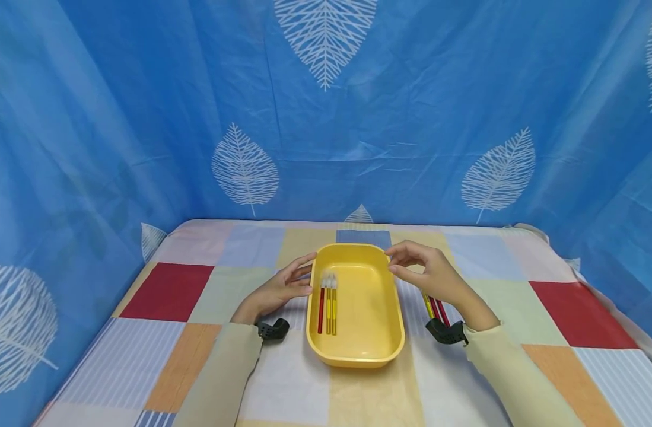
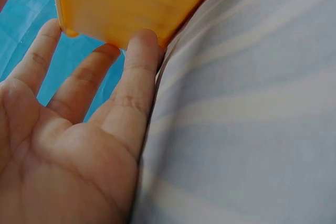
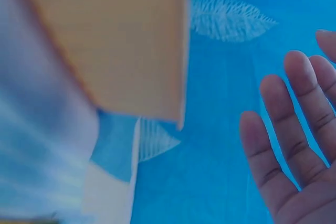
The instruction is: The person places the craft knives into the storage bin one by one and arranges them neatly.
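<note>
Only in the head view, three pens (image 1: pixel 328 307) inside the yellow tray (image 1: pixel 367 314).

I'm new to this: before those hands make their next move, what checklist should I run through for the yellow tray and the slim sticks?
1. Yellow tray rests on the patchwork cloth, opening upward: ok.
2. Left hand at the tray: ok, fingertips touch its left side.
3. Right hand free: ok, nothing shows in its fingers.
4. Sticks in the tray lie side by side: ok, one red and two yellow, along the left side.
5. Sticks outside the tray fully in sight: not ok, the right hand and wrist partly hide them.
6. Exact count of sticks outside: cannot tell.
</note>
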`<state>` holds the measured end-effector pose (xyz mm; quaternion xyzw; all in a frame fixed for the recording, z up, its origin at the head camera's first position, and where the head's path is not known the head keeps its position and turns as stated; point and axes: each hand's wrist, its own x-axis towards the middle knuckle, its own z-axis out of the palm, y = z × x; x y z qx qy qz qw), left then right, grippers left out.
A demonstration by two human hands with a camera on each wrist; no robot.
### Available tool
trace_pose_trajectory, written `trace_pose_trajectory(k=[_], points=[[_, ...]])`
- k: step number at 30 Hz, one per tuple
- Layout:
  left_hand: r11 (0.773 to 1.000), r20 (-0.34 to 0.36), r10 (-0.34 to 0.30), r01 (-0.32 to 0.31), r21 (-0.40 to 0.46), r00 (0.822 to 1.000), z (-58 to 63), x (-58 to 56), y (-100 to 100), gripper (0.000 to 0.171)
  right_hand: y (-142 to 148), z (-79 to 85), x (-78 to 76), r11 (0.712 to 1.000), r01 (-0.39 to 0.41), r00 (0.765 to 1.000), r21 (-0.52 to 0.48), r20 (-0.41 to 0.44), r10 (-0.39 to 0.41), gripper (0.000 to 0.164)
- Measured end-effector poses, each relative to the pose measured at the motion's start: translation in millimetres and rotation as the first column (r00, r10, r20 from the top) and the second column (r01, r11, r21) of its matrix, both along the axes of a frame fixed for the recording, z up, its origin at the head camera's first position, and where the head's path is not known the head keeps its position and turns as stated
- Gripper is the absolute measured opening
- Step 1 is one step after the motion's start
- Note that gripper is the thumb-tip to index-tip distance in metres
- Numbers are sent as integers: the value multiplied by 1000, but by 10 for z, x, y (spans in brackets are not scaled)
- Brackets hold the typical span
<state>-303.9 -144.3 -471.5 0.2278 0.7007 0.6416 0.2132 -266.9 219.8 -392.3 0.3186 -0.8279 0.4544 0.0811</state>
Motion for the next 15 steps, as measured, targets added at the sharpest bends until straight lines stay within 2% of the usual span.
trace_pose_trajectory(k=[8,15], points=[[1000,-4,-7,8,6,1000,-11,-5,1,82,282,-181,-53,995,89,996,47,-23,-88,24],[1000,-3,-3,3,8,1000,1,3,4,83,517,-255,-93,985,140,990,102,13,-142,23]])
